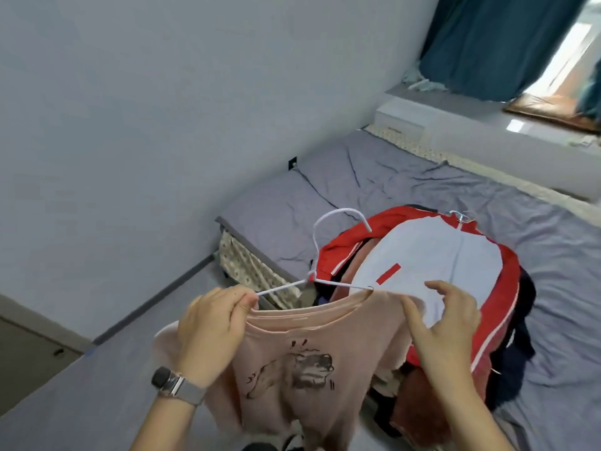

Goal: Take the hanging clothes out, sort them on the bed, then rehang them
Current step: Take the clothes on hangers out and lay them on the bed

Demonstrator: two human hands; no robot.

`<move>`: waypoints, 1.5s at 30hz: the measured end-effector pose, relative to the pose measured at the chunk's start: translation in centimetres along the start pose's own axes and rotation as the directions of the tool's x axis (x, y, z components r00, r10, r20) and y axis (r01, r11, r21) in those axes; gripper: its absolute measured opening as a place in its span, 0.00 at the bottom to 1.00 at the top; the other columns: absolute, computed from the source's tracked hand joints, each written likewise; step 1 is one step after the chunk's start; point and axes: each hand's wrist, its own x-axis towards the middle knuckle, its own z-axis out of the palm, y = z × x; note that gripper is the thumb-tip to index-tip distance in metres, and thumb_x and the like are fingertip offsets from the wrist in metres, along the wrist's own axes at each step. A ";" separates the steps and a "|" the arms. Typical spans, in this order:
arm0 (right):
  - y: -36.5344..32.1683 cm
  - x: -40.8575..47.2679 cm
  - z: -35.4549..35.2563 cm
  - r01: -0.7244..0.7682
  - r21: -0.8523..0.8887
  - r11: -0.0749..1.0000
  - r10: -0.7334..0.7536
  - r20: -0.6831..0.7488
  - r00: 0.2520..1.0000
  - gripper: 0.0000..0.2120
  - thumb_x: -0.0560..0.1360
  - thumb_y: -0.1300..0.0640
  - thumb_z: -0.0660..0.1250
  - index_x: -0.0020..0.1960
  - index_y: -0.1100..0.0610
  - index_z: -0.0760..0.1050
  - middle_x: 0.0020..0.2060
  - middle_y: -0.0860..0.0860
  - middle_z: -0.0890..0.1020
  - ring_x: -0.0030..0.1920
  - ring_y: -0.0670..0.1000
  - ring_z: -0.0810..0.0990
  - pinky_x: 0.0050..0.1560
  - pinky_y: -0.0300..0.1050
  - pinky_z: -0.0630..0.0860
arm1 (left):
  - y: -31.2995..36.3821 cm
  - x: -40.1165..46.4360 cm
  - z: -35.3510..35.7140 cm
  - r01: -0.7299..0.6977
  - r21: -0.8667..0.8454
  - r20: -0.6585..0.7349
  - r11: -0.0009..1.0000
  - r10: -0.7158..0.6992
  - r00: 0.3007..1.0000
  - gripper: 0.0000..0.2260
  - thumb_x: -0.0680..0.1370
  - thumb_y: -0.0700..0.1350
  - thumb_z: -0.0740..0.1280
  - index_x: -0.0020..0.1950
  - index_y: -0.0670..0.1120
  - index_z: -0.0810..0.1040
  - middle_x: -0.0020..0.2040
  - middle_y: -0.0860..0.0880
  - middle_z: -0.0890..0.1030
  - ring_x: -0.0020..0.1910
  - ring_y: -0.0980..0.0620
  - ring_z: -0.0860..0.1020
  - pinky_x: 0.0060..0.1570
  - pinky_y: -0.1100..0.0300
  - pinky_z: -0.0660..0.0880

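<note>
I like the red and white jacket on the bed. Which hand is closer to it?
Right. The right hand pinches the pink shirt just in front of the red and white jacket; the left hand grips the hanger, farther away.

A pink T-shirt (312, 362) with a dark animal print was held up over the bed (406, 177). Its neckline was pinched, together with one arm of a white hanger (328, 252), by the left hand (213, 327), on whose wrist a watch (172, 384) was worn. The other shoulder of the shirt was gripped by the right hand (445, 320). The hanger was tilted, its hook raised clear of the collar. Behind the shirt, a red-and-white jacket (429, 255) was spread atop a pile of dark clothes (517, 356) on the grey sheet. A teal curtain (494, 43) was hung at the window.
</note>
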 end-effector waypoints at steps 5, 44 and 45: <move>-2.1 -2.8 2.2 -0.362 0.281 0.889 0.197 0.480 0.855 0.09 0.73 0.57 0.70 0.50 0.49 0.74 0.47 0.49 0.79 0.46 0.45 0.78 0.47 0.33 0.74 | 4.1 5.5 3.3 0.075 -0.051 0.230 0.996 -0.061 0.971 0.13 0.79 0.55 0.56 0.40 0.56 0.77 0.37 0.56 0.81 0.41 0.53 0.77 0.38 0.57 0.69; 13.2 28.5 -13.7 -0.234 0.099 0.967 0.201 0.265 0.943 0.13 0.68 0.48 0.74 0.39 0.58 0.82 0.29 0.51 0.75 0.34 0.46 0.70 0.36 0.44 0.62 | 17.4 22.2 26.3 -0.020 -0.304 0.496 0.952 0.176 0.850 0.11 0.74 0.35 0.62 0.53 0.43 0.79 0.50 0.49 0.76 0.52 0.50 0.75 0.53 0.66 0.67; 14.4 31.3 -14.4 -0.240 0.096 0.966 0.208 0.264 0.942 0.15 0.68 0.47 0.74 0.40 0.60 0.82 0.30 0.52 0.74 0.34 0.47 0.69 0.36 0.45 0.61 | 18.2 23.3 26.9 -0.009 -0.305 0.496 0.952 0.167 0.852 0.11 0.75 0.35 0.62 0.53 0.43 0.79 0.50 0.50 0.75 0.51 0.51 0.75 0.51 0.66 0.67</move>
